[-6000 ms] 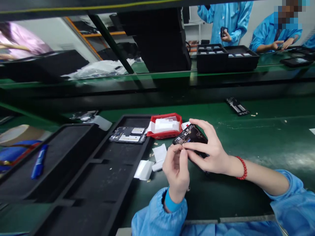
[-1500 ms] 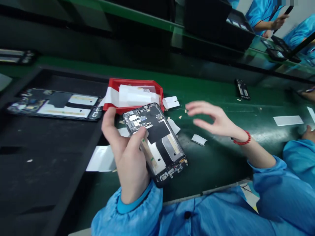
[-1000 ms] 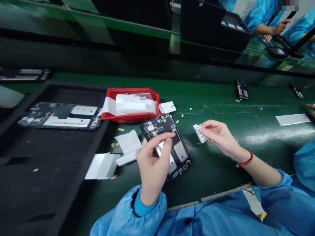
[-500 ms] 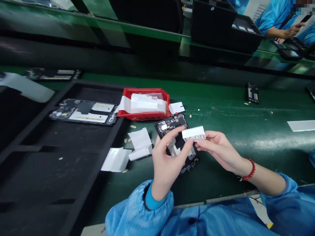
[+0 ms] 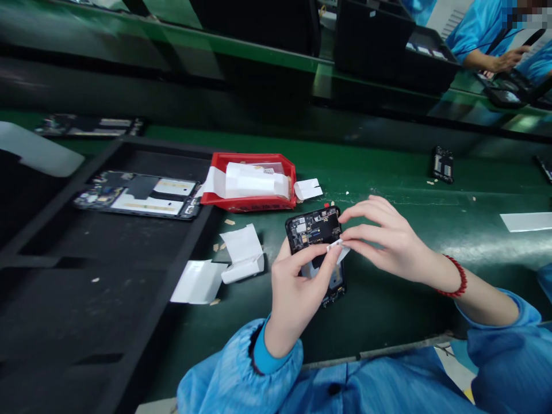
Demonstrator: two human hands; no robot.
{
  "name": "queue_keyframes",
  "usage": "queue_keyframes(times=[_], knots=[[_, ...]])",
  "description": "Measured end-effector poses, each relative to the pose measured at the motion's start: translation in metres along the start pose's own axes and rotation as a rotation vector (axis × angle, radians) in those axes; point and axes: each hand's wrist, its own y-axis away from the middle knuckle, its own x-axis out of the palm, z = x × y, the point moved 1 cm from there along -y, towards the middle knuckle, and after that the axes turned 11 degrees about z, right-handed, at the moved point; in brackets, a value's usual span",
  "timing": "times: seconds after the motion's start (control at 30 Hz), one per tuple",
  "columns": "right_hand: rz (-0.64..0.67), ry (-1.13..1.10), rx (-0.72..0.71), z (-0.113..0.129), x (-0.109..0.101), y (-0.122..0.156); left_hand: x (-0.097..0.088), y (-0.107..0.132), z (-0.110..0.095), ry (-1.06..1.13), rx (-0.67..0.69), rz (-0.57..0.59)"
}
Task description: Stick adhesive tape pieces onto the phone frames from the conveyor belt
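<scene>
An opened phone [image 5: 317, 230] with its circuit board bare is cradled in my left hand [image 5: 297, 293]. The thumb and forefinger of that hand also pinch a small folded piece of white sticker paper [image 5: 342, 253] above the phone. My right hand [image 5: 388, 241] reaches in from the right, its thumb and forefinger closed at the upper edge of the paper. Its other fingers stretch over the phone's right edge. Whatever lies between the right fingertips is too small to make out.
Left of my hands are a red bin [image 5: 248, 204] with white paper rolls, and crumpled white sheets [image 5: 244, 247]. A black tray [image 5: 172, 270] holds another opened phone [image 5: 142, 195]. One more phone [image 5: 443, 164] lies back right. Across the bench, a person's hand [image 5: 509, 59] shows.
The phone has turned more upright in my left hand. The white paper has tipped and shows less of its face. My right hand has risen, with its fingers now over the phone's edge.
</scene>
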Motion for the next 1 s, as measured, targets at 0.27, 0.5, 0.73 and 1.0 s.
queue_keyframes(times=[0.27, 0.5, 0.73, 1.0], knots=[[0.157, 0.361, -0.166, 0.005, -0.009, -0.003, 0.003, 0.0, 0.001, 0.017, 0.015, 0.023], [0.195, 0.407, -0.281, 0.004, -0.011, -0.01, 0.004, 0.0, 0.003, 0.046, -0.007, 0.014], [0.161, -0.017, -0.169, 0.002, -0.023, -0.008, 0.005, -0.002, 0.005, 0.042, -0.114, 0.066], [0.147, -1.266, 0.374, 0.016, -0.014, -0.017, -0.004, -0.006, 0.007, 0.276, -0.271, 0.278]])
